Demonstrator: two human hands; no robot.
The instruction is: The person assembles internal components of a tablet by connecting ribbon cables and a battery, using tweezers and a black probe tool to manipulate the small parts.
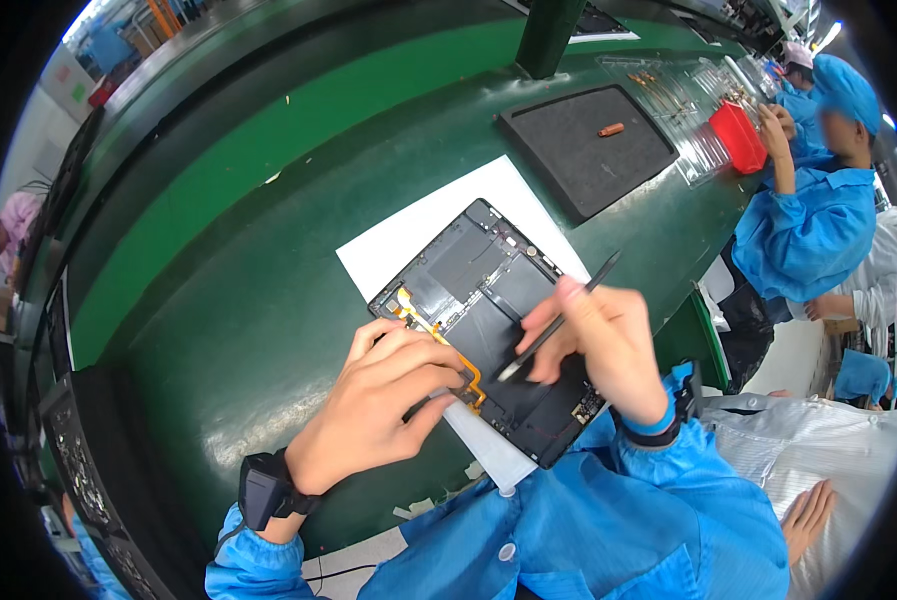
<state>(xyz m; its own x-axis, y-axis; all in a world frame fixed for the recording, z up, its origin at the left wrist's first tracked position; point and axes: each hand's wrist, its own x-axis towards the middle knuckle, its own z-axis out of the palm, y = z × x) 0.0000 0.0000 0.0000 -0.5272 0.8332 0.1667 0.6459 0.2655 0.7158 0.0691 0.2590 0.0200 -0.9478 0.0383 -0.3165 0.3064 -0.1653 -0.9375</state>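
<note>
An opened tablet (458, 255) lies slanted in front of me, its dark inside showing with battery, boards and an orange flex cable (475, 377) along its left side. My left hand (388, 390) is closed at the tablet's left edge, fingers curled over the cable and thumb against the side. What lies under those fingers is hidden. Between thumb and fingers, my right hand (608, 335) holds a thin black pen-like tool (604, 272) with a pale tip. That tip points down over the middle of the tablet; whether it touches is unclear.
White paper (503, 180) lies under the tablet on the green table (258, 300). Farther right are a black foam tray (568, 150) with a small copper-coloured piece (610, 130), clear plastic trays (703, 160) and a red bin (738, 138). A co-worker (808, 230) in blue sits there.
</note>
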